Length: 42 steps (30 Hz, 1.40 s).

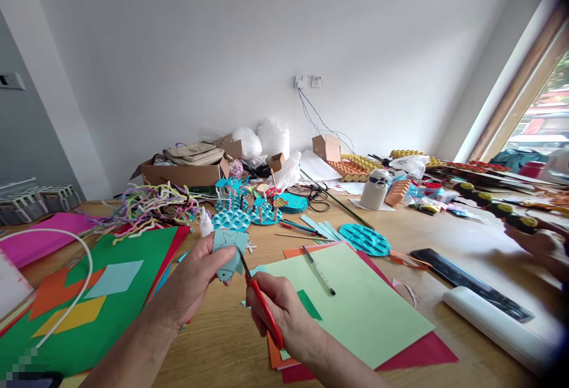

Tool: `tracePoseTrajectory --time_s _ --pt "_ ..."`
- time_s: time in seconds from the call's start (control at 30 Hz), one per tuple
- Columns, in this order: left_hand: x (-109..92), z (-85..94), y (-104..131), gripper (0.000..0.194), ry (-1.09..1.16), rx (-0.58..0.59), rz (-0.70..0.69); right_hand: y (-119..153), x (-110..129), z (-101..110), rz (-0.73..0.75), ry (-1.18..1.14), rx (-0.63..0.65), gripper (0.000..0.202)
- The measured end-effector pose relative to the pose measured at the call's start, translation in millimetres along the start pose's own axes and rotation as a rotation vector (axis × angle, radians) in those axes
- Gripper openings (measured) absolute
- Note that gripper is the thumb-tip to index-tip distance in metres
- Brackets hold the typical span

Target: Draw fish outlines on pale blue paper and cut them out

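Note:
In my left hand [200,272] is a small light-blue piece of paper [229,252] with a fish outline drawn on it, pinched between thumb and fingers. My right hand [280,308] is closed around red-handled scissors [263,305]. Their blades meet the right edge of the blue paper. Just right of my hands lies a stack topped by a light-green sheet [355,305], with a pen [319,271] and a dark-green scrap [310,305] on it. Behind my left hand stands a white glue bottle [205,224].
Green sheets [120,317] with coloured scraps lie at left, near a heap of pipe cleaners [155,207]. Turquoise egg-tray crafts [267,210] stand at the back middle. A turquoise disc [364,239], a white jar [374,189] and a white case [493,323] are at right. Another person's hand [542,257] holds a black-and-yellow strip.

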<state>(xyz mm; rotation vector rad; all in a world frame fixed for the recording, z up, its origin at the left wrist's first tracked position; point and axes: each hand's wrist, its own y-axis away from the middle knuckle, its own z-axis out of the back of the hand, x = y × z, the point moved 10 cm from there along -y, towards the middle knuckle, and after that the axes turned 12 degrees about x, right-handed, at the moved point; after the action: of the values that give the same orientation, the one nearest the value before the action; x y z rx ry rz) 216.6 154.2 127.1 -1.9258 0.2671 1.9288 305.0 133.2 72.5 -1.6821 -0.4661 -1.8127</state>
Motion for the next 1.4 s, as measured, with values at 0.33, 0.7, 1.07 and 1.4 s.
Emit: tracePoseTrajectory --time_s 0.33,0.7,1.07,1.4 --pt "2.0 -0.5 -0.5 0.023 0.056 -0.022 0.009 0.1 1.7 -0.1 -0.003 -0.018 -0.005 0.045" --pt "2.9 3.1 -0.4 0.023 0.035 -0.035 0.0 -0.2 0.4 2.2 -0.013 0.028 -0.022 0.037" --pt "2.6 -0.8 -1.6 0.026 0.03 -0.005 0.001 -0.3 2.1 2.5 -0.006 0.034 -0.026 0.033" --pt "5.2 0.4 -0.2 0.024 0.051 -0.015 0.026 1.0 -0.6 4.4 -0.013 0.07 -0.046 0.032"
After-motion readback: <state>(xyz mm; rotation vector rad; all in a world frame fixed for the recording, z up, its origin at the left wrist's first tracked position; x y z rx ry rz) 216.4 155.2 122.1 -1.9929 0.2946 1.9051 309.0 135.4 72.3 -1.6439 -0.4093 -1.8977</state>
